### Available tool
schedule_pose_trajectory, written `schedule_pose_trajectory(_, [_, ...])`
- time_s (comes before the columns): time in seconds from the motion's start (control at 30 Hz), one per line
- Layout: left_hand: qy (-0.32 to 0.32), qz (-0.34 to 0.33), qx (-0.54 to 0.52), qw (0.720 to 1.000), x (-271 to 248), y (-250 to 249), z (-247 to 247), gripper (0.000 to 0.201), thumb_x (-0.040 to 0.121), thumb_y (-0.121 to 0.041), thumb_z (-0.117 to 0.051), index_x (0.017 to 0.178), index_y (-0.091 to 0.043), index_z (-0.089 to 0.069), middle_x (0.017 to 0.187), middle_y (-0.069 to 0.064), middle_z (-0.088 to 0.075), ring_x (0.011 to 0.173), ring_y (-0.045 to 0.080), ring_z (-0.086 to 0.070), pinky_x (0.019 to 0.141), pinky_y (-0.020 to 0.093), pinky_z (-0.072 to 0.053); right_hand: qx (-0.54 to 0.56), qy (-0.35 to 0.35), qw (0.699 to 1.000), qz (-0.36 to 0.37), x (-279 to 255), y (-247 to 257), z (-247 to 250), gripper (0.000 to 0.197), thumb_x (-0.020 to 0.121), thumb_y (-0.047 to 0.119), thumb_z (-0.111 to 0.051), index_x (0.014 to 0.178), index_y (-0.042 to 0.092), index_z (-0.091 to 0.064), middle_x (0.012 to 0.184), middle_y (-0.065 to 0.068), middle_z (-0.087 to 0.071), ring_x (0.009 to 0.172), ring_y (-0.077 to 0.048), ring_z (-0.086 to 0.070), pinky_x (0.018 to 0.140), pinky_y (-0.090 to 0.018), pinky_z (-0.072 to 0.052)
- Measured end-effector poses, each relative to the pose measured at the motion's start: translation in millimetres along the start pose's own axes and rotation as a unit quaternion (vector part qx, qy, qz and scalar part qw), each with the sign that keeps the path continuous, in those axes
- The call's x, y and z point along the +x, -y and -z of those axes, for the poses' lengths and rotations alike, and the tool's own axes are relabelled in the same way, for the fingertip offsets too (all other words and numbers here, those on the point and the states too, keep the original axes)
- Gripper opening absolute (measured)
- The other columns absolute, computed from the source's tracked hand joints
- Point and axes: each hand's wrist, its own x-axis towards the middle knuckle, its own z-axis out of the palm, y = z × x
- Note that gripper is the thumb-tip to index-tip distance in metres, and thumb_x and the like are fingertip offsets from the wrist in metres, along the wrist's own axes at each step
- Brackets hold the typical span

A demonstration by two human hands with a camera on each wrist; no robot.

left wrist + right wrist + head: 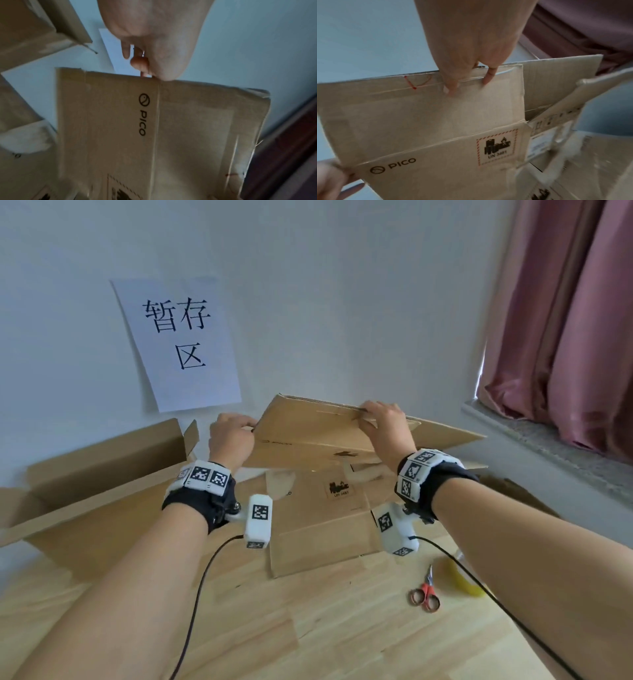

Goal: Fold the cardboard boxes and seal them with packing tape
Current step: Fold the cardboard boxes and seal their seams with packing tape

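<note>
A flattened brown PICO cardboard box [308, 433] is lifted off the pile near the wall, tilted up. My left hand [233, 436] pinches its left edge [150, 81], thumb and fingers curled over the cardboard. My right hand [380, 419] grips the top edge of its upper flap [436, 102], fingers hooked over the rim. A battery warning label [496, 147] and the PICO logo [143, 115] show on the box's side. More flattened boxes [322, 518] lie beneath it on the wooden floor. A yellowish roll, probably the tape [462, 577], lies at the right.
An opened long cardboard box [96, 474] lies at the left against the wall. Red-handled scissors [426, 594] rest on the wood floor [308, 628] at the right. A paper sign [181, 344] hangs on the wall. Pink curtain [565, 320] and a window ledge stand to the right.
</note>
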Motion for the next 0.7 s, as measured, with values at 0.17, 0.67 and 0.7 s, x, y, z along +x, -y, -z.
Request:
schedule_pose_trajectory(0.17, [0.138, -0.04, -0.055, 0.988, -12, 7, 27, 0.044, 0.089, -0.012, -0.059, 0.125, -0.032, -0.044, 0.111, -0.006, -0.061, 0.105, 0.017, -0.058, 0.084, 0.029, -0.047, 0.021, -0.042, 0.998, 0.03, 18, 29, 23, 0.021, 0.093, 0.016, -0.056, 0.111, 0.006, -0.061, 0.105, -0.009, -0.064, 0.102, -0.028, -0.05, 0.084, -0.033, -0.039])
schedule_pose_trajectory(0.67, [0.021, 0.143, -0.335, 0.931, -50, 38, 6, 0.047, 0.085, -0.048, -0.065, 0.123, -0.026, -0.049, 0.123, -0.005, -0.056, 0.117, 0.016, -0.049, 0.108, 0.038, -0.033, 0.012, -0.027, 0.999, 0.035, 0, 35, 26, 0.04, 0.091, 0.008, -0.055, 0.131, 0.011, -0.053, 0.131, -0.008, -0.05, 0.12, -0.027, -0.044, 0.1, -0.028, -0.032])
schedule_pose_trajectory(0.7, [0.02, 0.152, -0.345, 0.926, -55, 41, 4, 0.05, 0.086, -0.047, -0.064, 0.128, -0.024, -0.049, 0.125, -0.003, -0.055, 0.117, 0.018, -0.049, 0.108, 0.039, -0.034, -0.007, -0.019, 1.0, 0.021, -4, 31, 25, 0.04, 0.092, 0.009, -0.054, 0.132, 0.012, -0.053, 0.134, -0.008, -0.048, 0.12, -0.027, -0.043, 0.1, -0.029, -0.032])
